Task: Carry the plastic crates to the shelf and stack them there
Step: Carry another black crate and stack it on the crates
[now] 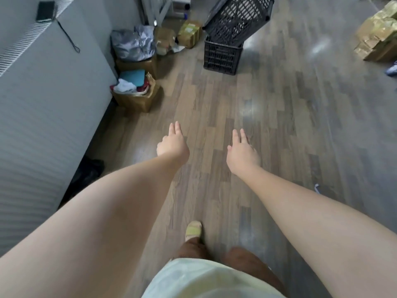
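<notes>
Item 1, lower crate [222, 59]: black plastic with lattice walls. It stands upright on the wood floor [279, 125], well ahead of you.

Item 2, upper crate [238, 18]: same make, tipped at an angle, its low edge resting on the lower crate's rim and its mesh base turned toward you.

Handling, as a judgement: both look empty, so expect them light, stiff and not fragile. The lattice should give your fingers dry purchase. Lift the tipped one first, since it may slide off if you jog the one beneath. Take it at two opposite walls just under the rim, fingers hooked through the openings.

Item 3, left hand [173, 143]: held out forward, fingers loosely straight, holding nothing.

Item 4, right hand [242, 153]: held out likewise, fingers spread a little, also bare.

Sundries: cardboard boxes [137, 97] of oddments along the wall, left of the crates.

Shelf: not plainly identifiable from here
</notes>
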